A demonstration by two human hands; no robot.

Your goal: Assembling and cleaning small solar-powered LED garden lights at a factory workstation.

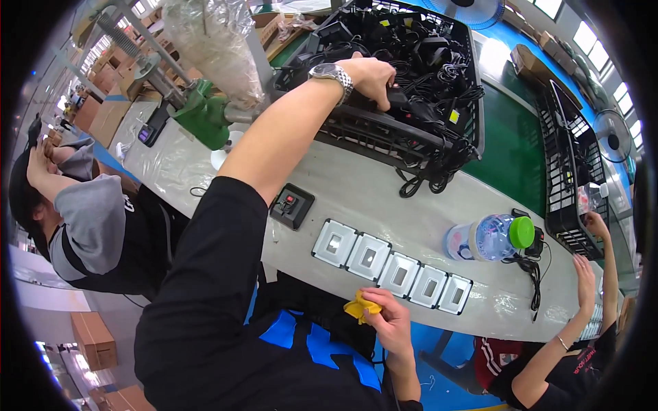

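Observation:
My left hand (370,79), with a metal watch on its wrist, reaches over the near wall of a black plastic crate (384,127). Its fingers are bent down among black cabled devices (432,89) that look like power adapters; what lies in its grip is hidden. Low in front of my body, my right hand (389,322) pinches a crumpled yellow cloth (359,307). Just beyond that hand, several white rectangular pieces (369,256) with dark corners stand in a row along the table's near edge. Left of the row sits a black square base (293,206) with a red part.
A clear bottle with a green lid (492,238) stands right on the pale table (349,188), beside a cable (533,281). A green press (205,113) stands left. Another black crate (558,164) is at right. Co-workers sit left (92,212) and right (548,370).

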